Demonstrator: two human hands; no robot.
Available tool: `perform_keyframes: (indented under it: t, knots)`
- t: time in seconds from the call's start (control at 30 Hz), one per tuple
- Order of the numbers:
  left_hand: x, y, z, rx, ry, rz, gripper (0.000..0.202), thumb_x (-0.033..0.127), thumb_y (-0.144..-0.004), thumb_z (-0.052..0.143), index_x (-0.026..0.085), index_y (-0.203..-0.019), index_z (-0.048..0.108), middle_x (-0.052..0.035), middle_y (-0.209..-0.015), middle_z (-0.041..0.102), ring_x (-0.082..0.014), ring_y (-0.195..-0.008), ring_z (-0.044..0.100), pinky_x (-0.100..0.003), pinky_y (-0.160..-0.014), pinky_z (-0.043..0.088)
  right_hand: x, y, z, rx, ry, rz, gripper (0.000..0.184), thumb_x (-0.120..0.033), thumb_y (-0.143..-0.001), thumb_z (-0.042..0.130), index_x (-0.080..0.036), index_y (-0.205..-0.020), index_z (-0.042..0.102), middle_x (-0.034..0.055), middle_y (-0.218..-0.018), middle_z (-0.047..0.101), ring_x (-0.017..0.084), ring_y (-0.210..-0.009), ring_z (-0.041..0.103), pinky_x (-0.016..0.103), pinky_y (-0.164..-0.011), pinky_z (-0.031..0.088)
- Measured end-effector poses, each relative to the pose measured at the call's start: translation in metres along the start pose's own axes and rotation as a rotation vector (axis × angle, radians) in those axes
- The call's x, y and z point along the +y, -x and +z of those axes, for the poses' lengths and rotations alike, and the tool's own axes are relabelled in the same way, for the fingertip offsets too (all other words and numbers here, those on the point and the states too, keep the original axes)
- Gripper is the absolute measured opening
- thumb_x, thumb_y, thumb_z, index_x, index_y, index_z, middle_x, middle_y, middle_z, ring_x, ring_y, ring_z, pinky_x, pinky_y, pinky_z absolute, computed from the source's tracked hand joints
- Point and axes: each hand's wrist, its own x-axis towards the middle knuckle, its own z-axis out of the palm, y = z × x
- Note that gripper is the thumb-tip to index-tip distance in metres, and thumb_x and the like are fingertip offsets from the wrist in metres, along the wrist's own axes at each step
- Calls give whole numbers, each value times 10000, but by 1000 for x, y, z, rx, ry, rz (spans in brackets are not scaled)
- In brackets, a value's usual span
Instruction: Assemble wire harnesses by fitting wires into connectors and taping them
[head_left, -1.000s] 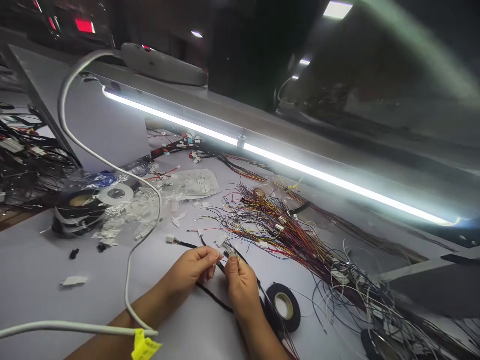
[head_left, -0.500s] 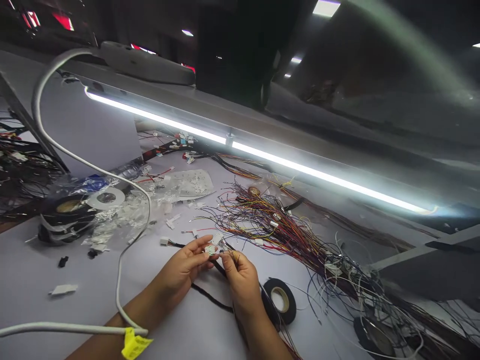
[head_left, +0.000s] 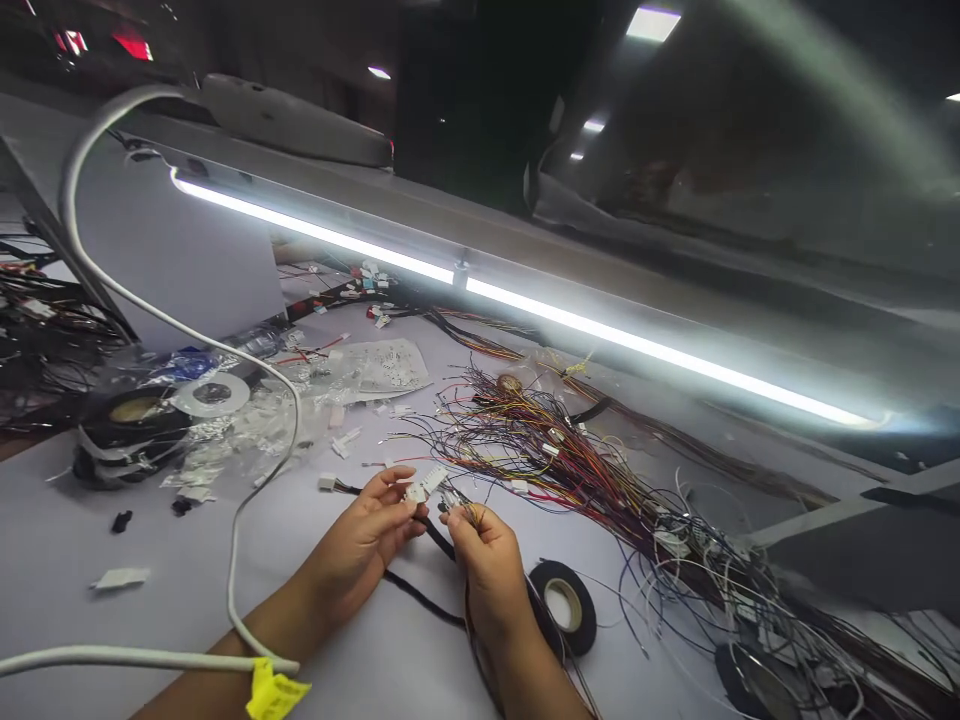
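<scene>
My left hand (head_left: 379,528) is closed in a pinch on a small white connector housing (head_left: 417,493). Close beside it, my right hand (head_left: 486,552) grips a few thin wires (head_left: 471,514) whose bare terminal ends (head_left: 451,497) point toward the housing. A white label tag (head_left: 433,479) stands up just above the fingertips. Black-sleeved cable (head_left: 424,592) runs beneath both hands, and another white connector (head_left: 328,483) lies to the left of my left hand. Whether any wire sits inside the housing I cannot tell.
A black tape roll (head_left: 562,605) lies right of my right hand. Behind it spreads a large wire bundle (head_left: 547,430). Plastic bags (head_left: 225,430) with small parts are at left. A white cable (head_left: 238,540) with a yellow tag (head_left: 274,690) crosses my left forearm. A tube light (head_left: 600,320) hangs above.
The white housing has turned in my left fingers, and the label tag shows more clearly. My right hand has drawn slightly away to the right, with the wire terminals now more exposed.
</scene>
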Motion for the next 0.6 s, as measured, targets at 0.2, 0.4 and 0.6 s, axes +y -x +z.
perform_keyframes:
  t: [0.2, 0.4, 0.6]
  knots:
    - [-4, 1, 1, -9, -179, -20, 336, 349, -697, 780, 146, -962, 737, -38, -796, 631, -138, -723, 505, -247, -650, 403, 0, 0, 1, -79, 136, -58, 225, -372, -795, 669, -147, -776, 667, 18, -730, 606, 148, -712, 492, 262, -678, 398]
    - [-7, 2, 3, -47, -306, 12, 287, 431, -718, 759, 157, -776, 695, 3, -680, 566, -103, -578, 404, -241, -569, 315, -3, 2, -1, -133, 219, -78, 171, -289, -781, 603, -156, -794, 710, 28, -747, 618, 166, -736, 505, 266, -681, 384]
    - [-4, 0, 2, -78, -289, -53, 265, 411, -735, 747, 165, -749, 652, 16, -667, 525, -107, -588, 402, -232, -569, 303, -3, 3, 1, -92, 38, 37, 229, -337, -772, 544, -152, -792, 678, -67, -523, 312, 99, -515, 237, 239, -493, 185]
